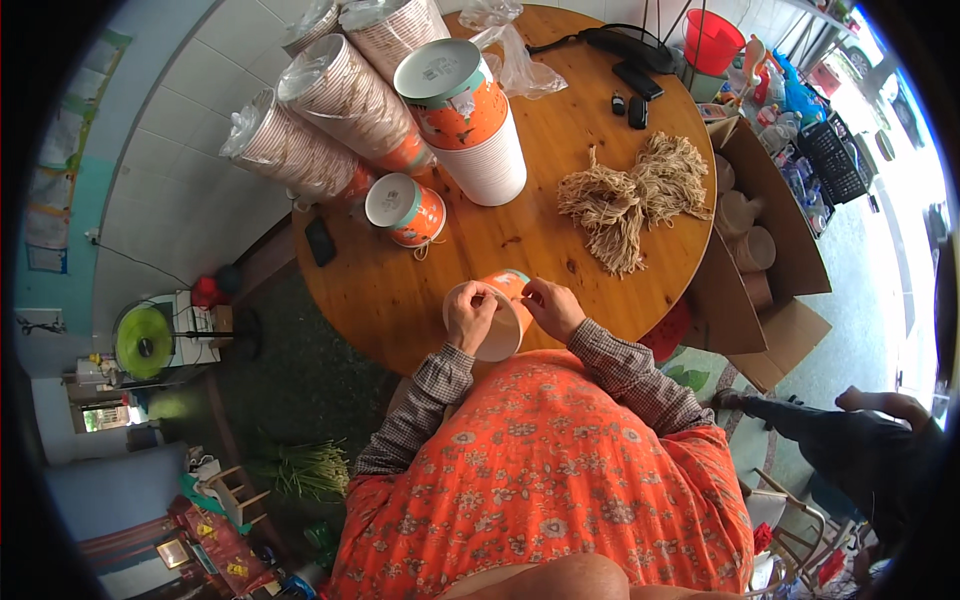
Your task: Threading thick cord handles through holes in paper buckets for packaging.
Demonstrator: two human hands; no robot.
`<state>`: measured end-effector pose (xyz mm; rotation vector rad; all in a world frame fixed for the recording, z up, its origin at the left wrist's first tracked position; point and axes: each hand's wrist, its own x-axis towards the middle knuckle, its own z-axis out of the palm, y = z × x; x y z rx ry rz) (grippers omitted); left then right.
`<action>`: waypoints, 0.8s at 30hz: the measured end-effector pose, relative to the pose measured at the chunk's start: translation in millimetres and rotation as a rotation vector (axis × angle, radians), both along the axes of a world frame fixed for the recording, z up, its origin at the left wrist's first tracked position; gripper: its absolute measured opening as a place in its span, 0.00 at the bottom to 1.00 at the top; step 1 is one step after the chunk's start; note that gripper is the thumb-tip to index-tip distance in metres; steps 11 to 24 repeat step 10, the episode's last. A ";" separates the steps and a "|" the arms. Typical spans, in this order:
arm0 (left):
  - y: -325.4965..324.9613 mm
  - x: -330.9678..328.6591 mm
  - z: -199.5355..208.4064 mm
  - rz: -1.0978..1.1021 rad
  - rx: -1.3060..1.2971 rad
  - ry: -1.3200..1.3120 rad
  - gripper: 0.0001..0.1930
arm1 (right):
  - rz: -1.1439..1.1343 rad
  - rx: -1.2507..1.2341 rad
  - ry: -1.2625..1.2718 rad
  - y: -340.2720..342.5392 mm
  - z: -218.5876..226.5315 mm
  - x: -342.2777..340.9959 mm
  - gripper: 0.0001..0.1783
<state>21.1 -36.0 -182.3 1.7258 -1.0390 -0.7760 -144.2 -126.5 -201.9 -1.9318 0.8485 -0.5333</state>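
An orange-patterned paper bucket (511,332) lies tilted at the table's near edge, its white open mouth toward me. Closed at its rim, my left hand (471,316) grips it with the fingertips partly inside. My right hand (553,308) pinches close against the bucket's right side; whatever is between those fingertips is too small to make out. Beyond, a matching bucket (414,212) stands upside down with a loop of cord at its edge. A bundle of tan cords (636,200) rests on the right of the table.
Behind stand a tall stack of white buckets (485,160) and several plastic-wrapped stacks (345,100). A dark phone (320,242) lies at the left table edge. An open cardboard box (780,225) holding buckets sits right of the table. Another person's leg (790,415) is at right.
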 end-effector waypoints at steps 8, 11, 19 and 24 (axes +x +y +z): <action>-20.9 -9.4 -5.1 -0.092 -0.073 0.626 0.07 | -0.008 0.005 0.046 -12.5 15.8 -7.1 0.12; -25.7 -10.2 -7.4 -0.143 -0.038 0.577 0.08 | 0.029 -0.035 0.076 -17.0 23.4 -3.0 0.17; -25.7 -10.2 -7.4 -0.143 -0.038 0.577 0.08 | 0.029 -0.035 0.076 -17.0 23.4 -3.0 0.17; -25.7 -10.2 -7.4 -0.143 -0.038 0.577 0.08 | 0.029 -0.035 0.076 -17.0 23.4 -3.0 0.17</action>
